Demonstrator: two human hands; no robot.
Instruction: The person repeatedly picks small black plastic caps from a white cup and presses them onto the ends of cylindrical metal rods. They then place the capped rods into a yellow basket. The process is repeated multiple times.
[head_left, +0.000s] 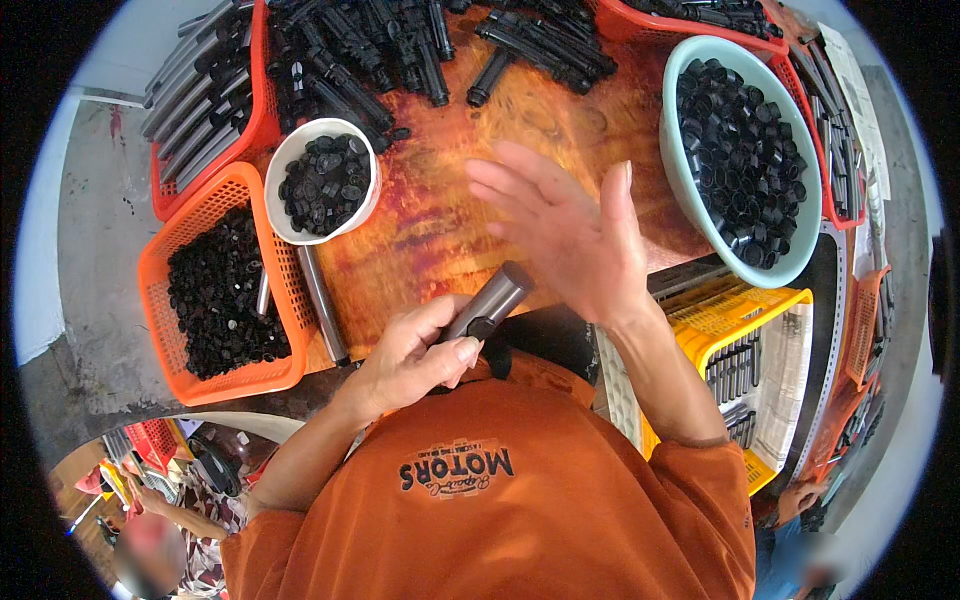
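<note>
My left hand (415, 352) is closed around a dark grey tube (497, 298) in front of my chest. The tube slants up to the right, and its far end looks closed off. Beside my left thumb a small black piece (482, 328) sits against the tube; its exact shape is hard to make out. To the right of the tube's far end, my right hand (590, 240) is raised above the table, palm showing, fingers spread, with nothing in it. Its fingers are slightly blurred. Another grey tube (322, 305) lies by the table's near left edge.
On the left are a white tub (318, 238) and an orange basket (298, 335) of small black parts. A red basket (262, 80) holds grey tubes. Black tubular parts (545, 50) lie at the back. Right: a pale blue bowl (671, 150) of black rings, a yellow crate (745, 318). Other people sit lower left and right.
</note>
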